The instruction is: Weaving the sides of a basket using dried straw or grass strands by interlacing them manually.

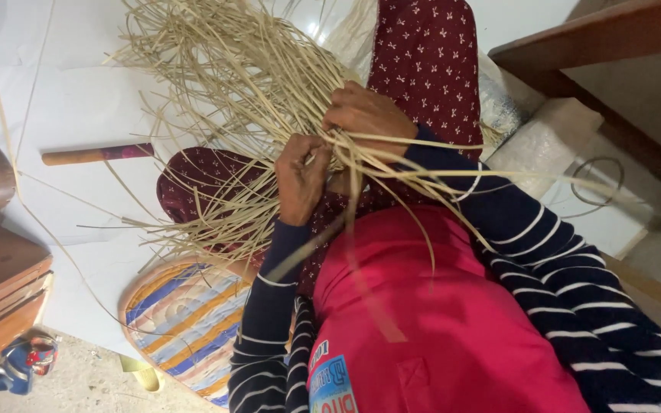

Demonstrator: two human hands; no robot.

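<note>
A loose bundle of pale straw-coloured cane strips point(231, 69) fans out over my lap and the floor. My left hand point(300, 177) is closed around several strips near the bundle's gathered end. My right hand point(367, 115) grips other strips just above it, the two hands almost touching. Long strips point(437, 172) cross over my right forearm and trail to the right. I wear a dark blue sleeve with white stripes, a red top and maroon patterned trousers point(426, 53).
A round striped mat point(185, 317) lies under my left elbow. A wooden stick point(97, 155) rests on the white floor covering. Brown wooden furniture point(1, 283) stands at left, a wooden beam point(590, 38) and white wrapped blocks point(552, 138) at right.
</note>
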